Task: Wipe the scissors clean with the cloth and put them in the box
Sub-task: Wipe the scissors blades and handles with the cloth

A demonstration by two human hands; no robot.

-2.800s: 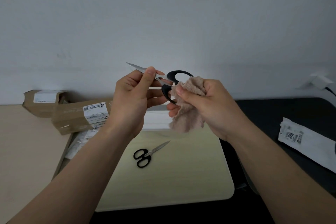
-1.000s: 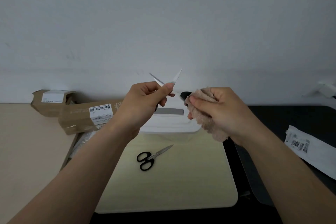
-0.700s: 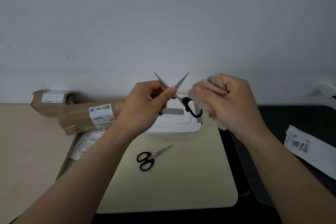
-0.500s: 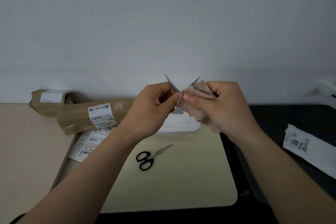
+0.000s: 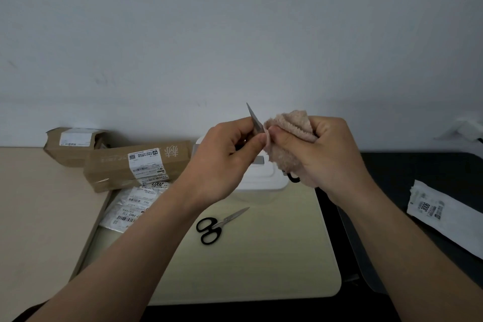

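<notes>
My left hand pinches one blade of a pair of open scissors, whose tip points up. My right hand grips a beige fluffy cloth wrapped over the other blade; a bit of black handle shows below the cloth. Behind my hands stands a white plastic box with its lid on. A second pair of black-handled scissors lies closed on the pale board in front of the box.
Brown cardboard parcels and labelled plastic bags lie at the left of the board. A white labelled bag rests on the black surface at the right. A grey wall rises behind.
The cloth has closed over the right blade and moved along it, covering its tip. My hands have shifted slightly right and nearer each other. The scissors on the board stay put.
</notes>
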